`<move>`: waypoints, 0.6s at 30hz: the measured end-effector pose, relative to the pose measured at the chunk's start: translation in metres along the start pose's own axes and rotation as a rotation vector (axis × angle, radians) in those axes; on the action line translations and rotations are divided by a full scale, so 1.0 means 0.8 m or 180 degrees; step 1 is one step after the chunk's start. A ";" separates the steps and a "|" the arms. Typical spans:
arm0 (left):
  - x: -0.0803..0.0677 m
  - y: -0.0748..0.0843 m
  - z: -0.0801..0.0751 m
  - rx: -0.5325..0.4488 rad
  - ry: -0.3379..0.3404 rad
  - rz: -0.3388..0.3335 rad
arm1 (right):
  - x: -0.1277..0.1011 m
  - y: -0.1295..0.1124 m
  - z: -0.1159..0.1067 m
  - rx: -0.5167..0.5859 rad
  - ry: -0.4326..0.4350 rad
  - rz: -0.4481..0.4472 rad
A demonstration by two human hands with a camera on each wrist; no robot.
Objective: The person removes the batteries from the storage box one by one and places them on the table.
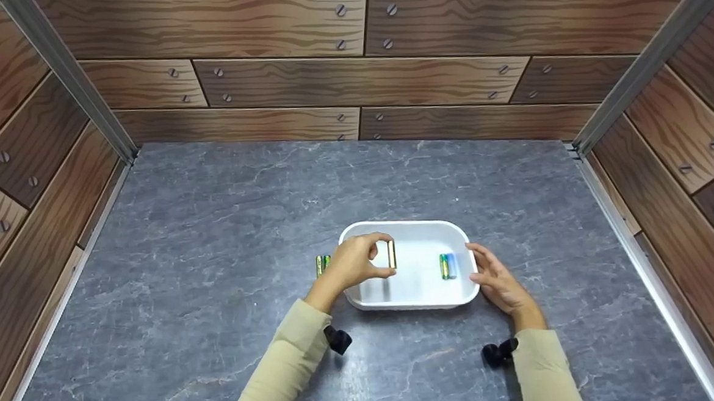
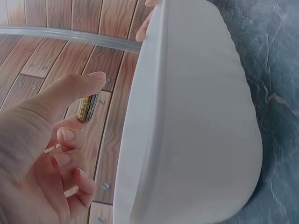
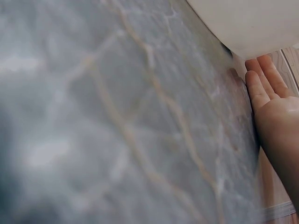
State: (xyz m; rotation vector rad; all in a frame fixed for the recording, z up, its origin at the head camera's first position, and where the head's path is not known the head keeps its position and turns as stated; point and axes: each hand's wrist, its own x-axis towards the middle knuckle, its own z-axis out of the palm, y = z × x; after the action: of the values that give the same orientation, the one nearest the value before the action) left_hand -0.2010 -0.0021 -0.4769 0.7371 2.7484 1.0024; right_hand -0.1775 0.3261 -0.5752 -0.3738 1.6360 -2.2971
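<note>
Partly done: one battery (image 1: 448,266) lies in the white tray (image 1: 435,294), another (image 1: 323,264) waits on the table (image 1: 212,232) just left of the tray. The left hand (image 1: 354,263) pinches a gold battery (image 1: 391,254) upright above the tray's left side. The right hand (image 1: 497,282), fingers straight and relaxed, rests against the tray's right rim.

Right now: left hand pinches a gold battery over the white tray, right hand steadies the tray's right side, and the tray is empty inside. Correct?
Not quite. The white tray is not empty: the head view shows a green and blue battery lying inside it. The rest holds: the left hand pinches the gold battery over the tray, and the right hand steadies its right side.
</note>
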 end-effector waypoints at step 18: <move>-0.023 -0.038 -0.015 -0.0243 0.0066 -0.0255 | 0.000 0.001 -0.002 -0.0035 0.0015 -0.0003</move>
State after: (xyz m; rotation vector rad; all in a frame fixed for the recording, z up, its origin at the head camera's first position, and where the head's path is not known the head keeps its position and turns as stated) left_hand -0.2002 -0.0379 -0.4881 0.6034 2.7160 1.0972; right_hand -0.1781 0.3270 -0.5766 -0.3719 1.6514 -2.2922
